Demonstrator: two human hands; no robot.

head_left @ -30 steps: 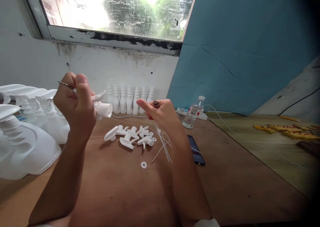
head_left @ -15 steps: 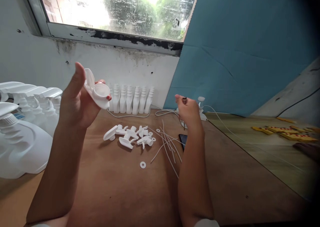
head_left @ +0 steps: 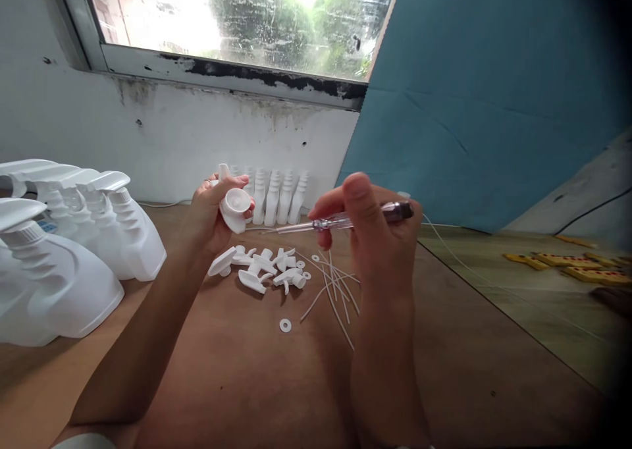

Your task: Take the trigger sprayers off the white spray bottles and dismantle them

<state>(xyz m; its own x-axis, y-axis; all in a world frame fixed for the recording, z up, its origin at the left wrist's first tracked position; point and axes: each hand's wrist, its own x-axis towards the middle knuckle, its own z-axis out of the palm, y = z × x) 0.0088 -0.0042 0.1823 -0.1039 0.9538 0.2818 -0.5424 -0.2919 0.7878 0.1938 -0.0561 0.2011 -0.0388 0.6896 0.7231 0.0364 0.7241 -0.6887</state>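
My left hand (head_left: 207,217) is closed round a white trigger sprayer head (head_left: 237,204), its round open collar facing me. Level with it, my right hand (head_left: 382,238) grips a screwdriver (head_left: 340,221) with a clear handle and a dark end. The thin shaft points left at the sprayer head; its tip lies close to the head's lower edge, and I cannot tell whether they touch. Below both hands, several white sprayer heads (head_left: 253,281) lie in a loose pile. Thin white tubes (head_left: 332,291) cross each other beside them. A flat white washer (head_left: 285,326) lies nearer me.
Large white spray bottles (head_left: 74,284) stand at the left. Several narrow white bottles (head_left: 273,199) line the wall under the window (head_left: 276,27). A blue sheet (head_left: 469,93) hangs at the right. Yellow pieces (head_left: 557,261) lie on a further surface, a thin cable (head_left: 449,238) nearby.
My left hand has moved right and lower, turning the sprayer head's collar towards me. My right hand has come closer, with the screwdriver swung to point left at the head.
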